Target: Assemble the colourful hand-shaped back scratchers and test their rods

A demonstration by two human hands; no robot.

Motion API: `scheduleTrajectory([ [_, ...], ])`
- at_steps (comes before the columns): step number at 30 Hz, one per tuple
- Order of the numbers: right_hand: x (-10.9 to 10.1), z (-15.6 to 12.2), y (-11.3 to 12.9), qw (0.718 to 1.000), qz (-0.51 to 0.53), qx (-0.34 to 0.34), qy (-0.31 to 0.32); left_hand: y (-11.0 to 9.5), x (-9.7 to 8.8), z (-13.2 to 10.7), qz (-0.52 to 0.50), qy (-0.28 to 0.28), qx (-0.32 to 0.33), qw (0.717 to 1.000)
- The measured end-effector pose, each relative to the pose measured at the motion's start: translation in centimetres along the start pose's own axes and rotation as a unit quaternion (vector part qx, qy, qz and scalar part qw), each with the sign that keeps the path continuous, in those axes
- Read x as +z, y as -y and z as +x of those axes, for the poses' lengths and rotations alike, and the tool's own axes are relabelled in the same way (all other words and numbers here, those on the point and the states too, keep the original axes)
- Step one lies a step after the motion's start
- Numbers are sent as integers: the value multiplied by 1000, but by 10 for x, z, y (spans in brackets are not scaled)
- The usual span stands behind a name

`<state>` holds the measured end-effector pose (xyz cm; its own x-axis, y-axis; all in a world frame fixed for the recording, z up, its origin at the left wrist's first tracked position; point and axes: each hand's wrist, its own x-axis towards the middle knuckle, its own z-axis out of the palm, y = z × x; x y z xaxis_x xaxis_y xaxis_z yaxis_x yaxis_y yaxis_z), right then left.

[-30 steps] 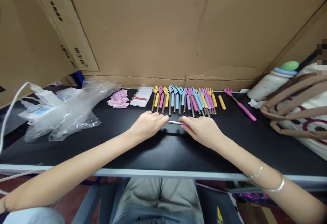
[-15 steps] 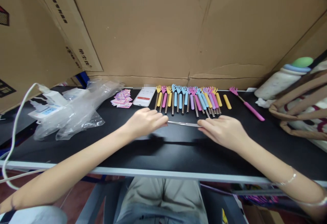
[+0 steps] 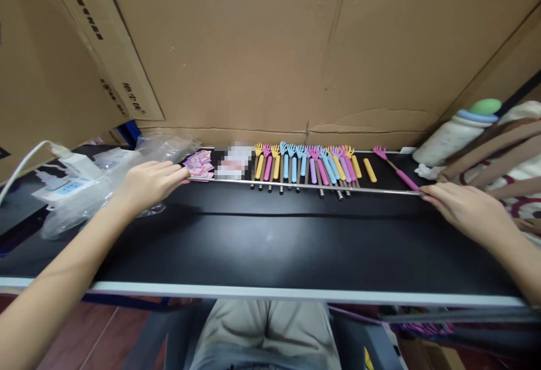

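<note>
1. Rod of thin, straight, silvery metal (image 3: 304,186) is spanning the centre of the frame, almost level, above the black, flat tabletop (image 3: 270,257); its long shadow is falling just below it in view.
2. Left hand, bare (image 3: 154,185), is appearing left of centre, its fingers clamping the rod's left end.
3. Right hand, bare (image 3: 467,206), is reaching in at the right of the frame, its fingers clamping the rod's right end.
4. Row of claw-headed, dark-stemmed tools with yellow, pink, blue and purple grips (image 3: 294,170) is lying behind the rod, above centre.
5. Single pink claw-headed tool (image 3: 406,179) is lying right of centre, its handle end meeting the right fingertips in view; whether they are touching cannot be told.
6. Crumpled clear plastic bag (image 3: 164,147) is lying at left, beyond the left hand.
</note>
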<state>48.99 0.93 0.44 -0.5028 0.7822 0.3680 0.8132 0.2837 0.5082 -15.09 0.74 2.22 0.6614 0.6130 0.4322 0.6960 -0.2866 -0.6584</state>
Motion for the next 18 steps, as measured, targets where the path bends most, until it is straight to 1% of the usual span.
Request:
scheduleTrajectory([
  [3, 0, -4, -8, 1000, 5, 25, -9, 0, -2, 2, 8, 0, -11, 1000],
  [6, 1, -4, -10, 999, 18, 34, -26, 1, 1, 0, 1, -4, -23, 1000],
  [9, 5, -6, -9, 998, 39, 45, -7, 4, 8, -5, -39, 16, -41, 998],
  [12, 12, -9, -8, 997, 71, 42, 7, 6, 13, -9, -78, 35, -66, 994],
  [15, 13, -11, -6, 995, 88, 48, 9, 5, 13, -6, -80, 31, -78, 993],
  [18, 5, -9, -2, 994, 86, 61, 33, 2, 9, -1, -55, 16, -73, 996],
])
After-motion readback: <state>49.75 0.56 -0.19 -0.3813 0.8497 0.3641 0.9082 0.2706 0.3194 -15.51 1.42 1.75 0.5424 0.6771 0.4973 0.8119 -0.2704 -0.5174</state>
